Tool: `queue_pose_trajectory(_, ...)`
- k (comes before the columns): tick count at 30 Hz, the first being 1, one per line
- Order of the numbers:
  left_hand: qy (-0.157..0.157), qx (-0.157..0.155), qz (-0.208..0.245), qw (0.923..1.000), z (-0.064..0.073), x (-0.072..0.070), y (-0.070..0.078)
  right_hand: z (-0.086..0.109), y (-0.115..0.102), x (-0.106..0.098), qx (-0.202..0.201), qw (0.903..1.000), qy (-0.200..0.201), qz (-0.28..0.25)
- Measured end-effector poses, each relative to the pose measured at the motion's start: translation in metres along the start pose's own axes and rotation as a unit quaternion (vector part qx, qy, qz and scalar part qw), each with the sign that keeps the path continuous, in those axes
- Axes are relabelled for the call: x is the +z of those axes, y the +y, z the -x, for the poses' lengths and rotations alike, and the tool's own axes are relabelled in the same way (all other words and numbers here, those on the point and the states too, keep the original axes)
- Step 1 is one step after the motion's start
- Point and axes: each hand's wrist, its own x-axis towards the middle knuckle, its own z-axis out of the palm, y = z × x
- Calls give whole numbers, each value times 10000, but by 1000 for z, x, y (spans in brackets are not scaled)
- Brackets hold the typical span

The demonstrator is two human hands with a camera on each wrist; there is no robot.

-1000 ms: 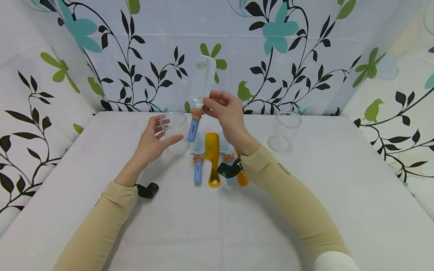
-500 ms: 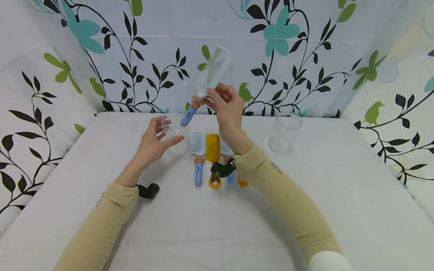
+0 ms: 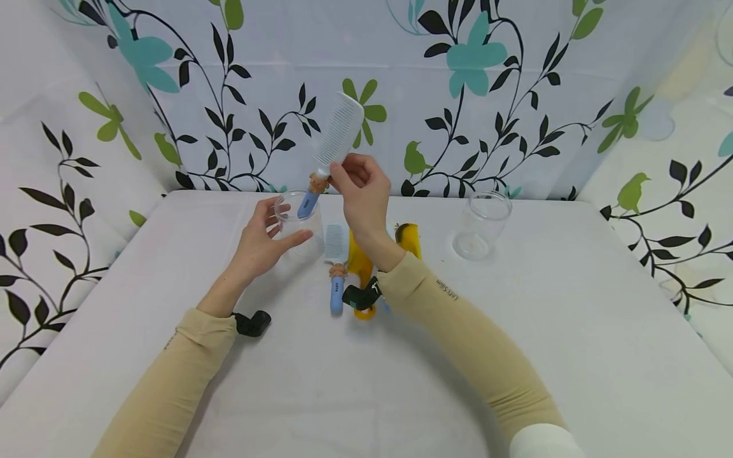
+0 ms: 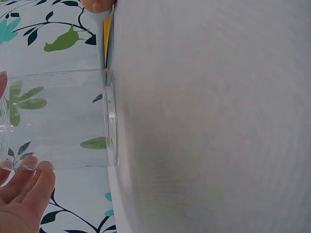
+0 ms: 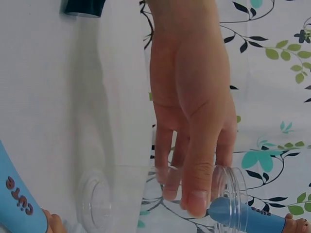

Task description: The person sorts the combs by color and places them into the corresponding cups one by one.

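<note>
My left hand [image 3: 258, 238] holds a clear jar [image 3: 312, 232], thumb on the near side and fingers round the far side. The jar stands upright on the table, its mouth uppermost. Above it, my right hand [image 3: 366, 191] pinches a comb [image 3: 342, 130] at the neck, just over a brown bear figure. White teeth point up and the blue handle [image 3: 308, 205] slants down to the jar. In the right wrist view the handle's tip [image 5: 221, 208] is within the jar's rim. The left wrist view shows the left fingers [image 4: 36, 194] against the jar wall.
Another blue-handled comb [image 3: 336, 289] lies on the white table [image 3: 298, 381] beside a yellow comb [image 3: 359, 261]. More combs lie partly hidden under the right forearm, one of them yellow [image 3: 409, 238]. A second clear jar [image 3: 482, 226] stands at the back right.
My right hand first tilts the comb and lifts it rightward, then brings it left and down, so the handle now reaches the jar's mouth. The left hand and jar stay in place.
</note>
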Motion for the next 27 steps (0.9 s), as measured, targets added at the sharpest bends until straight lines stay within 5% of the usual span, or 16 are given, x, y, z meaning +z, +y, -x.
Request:
queue_pose_trajectory(17, -6, 216, 146, 9997, 1, 0, 0, 11, 20, 10, 377, 9907, -737, 1076)
queue_pose_trajectory(27, -28, 261, 172, 9995, 2, -1, 1, 16, 21, 10, 229, 9842, -892, 1512)
